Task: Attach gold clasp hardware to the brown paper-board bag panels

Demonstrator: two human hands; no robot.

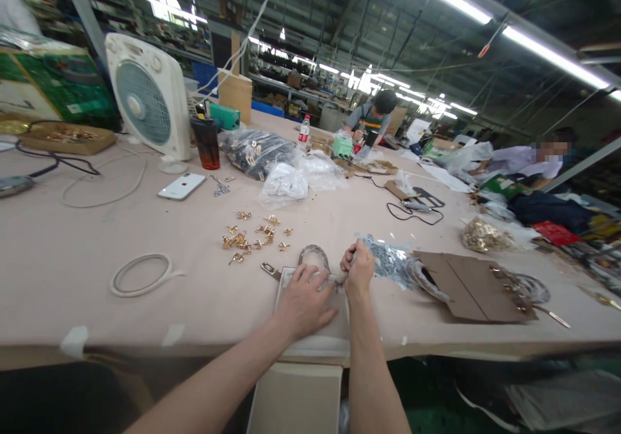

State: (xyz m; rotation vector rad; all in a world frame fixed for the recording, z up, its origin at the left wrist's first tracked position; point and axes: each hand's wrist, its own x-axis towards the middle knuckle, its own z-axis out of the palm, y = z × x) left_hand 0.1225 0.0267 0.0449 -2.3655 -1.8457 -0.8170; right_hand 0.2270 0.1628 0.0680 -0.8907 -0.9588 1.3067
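The left hand (305, 301) lies flat, fingers spread, pressing on a pale board (310, 337) at the near edge of the table (72, 253). The right hand (358, 271) sits just right of the board's far corner, fingers curled together around a small tool whose tip is hidden by the fist; what exactly it pinches I cannot tell. A grey strap loop (314, 254) rests on the board's far edge, between the two hands. Beyond the board to the left lies a scatter of gold clasps (252, 235); further left of it, a white ring (141, 274). Right of the board are a heap of silver bits (388, 259) and a brown card (473, 286). Far beyond the board stand a phone (182, 186), a dark cup (206, 143) and a fan (149, 96). Two other people work at the far end of the table.
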